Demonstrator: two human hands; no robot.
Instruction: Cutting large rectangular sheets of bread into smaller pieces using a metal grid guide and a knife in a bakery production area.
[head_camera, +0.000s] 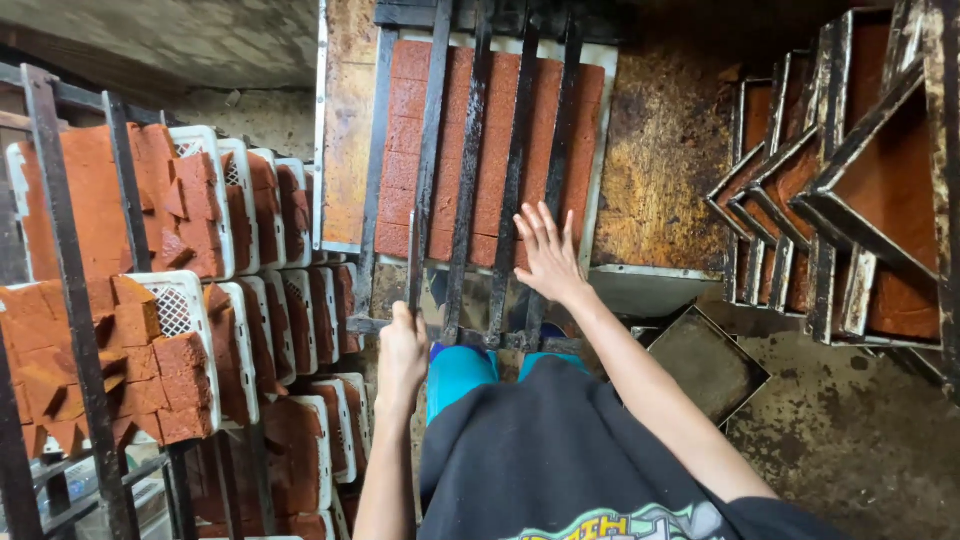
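My left hand (401, 350) grips the handle of a long knife (412, 270) whose blade points up toward a tray of reddish-brown slab (497, 150) cut into blocks. A frame of dark metal bars (470, 180) lies over the tray. My right hand (547, 252) rests flat with spread fingers on the slab's near edge, between the bars. The slab shows scored lines on its left part.
White plastic crates (215, 210) holding reddish-brown cut blocks are stacked on a metal rack (75, 300) at the left. Stacked metal trays (850, 190) with the same material stand at the right. An empty dark pan (710, 365) lies on the stained floor.
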